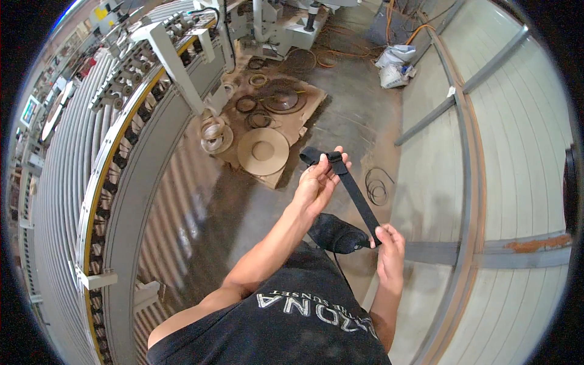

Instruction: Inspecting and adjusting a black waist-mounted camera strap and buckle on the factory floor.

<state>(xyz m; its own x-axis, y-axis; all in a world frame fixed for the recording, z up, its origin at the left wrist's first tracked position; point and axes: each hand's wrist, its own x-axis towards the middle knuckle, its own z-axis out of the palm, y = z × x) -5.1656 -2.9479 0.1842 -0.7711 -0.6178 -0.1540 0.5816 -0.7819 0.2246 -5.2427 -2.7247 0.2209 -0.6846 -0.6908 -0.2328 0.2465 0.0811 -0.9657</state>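
Note:
A black strap (360, 201) runs taut between my two hands in front of my body. At its upper end my left hand (316, 184) is closed around the webbing, where a loop (310, 156) and a dark buckle or slider show by the fingers. Lower and to the right, my right hand (390, 248) pinches the strap's other end between thumb and fingers. Just beside that hand is a black, rounded fabric-like thing (337, 233); I cannot tell whether it is a shoe or a pouch, or whether it joins the strap.
A long roller machine (158, 164) curves along my left. Ahead, a cardboard sheet (310, 100) on the floor bears a tan disc (263, 151) and several dark rings. Coiled dark wire (377, 187) lies near the panelled wall (426, 176) at right. White bags (396, 66) sit farther back.

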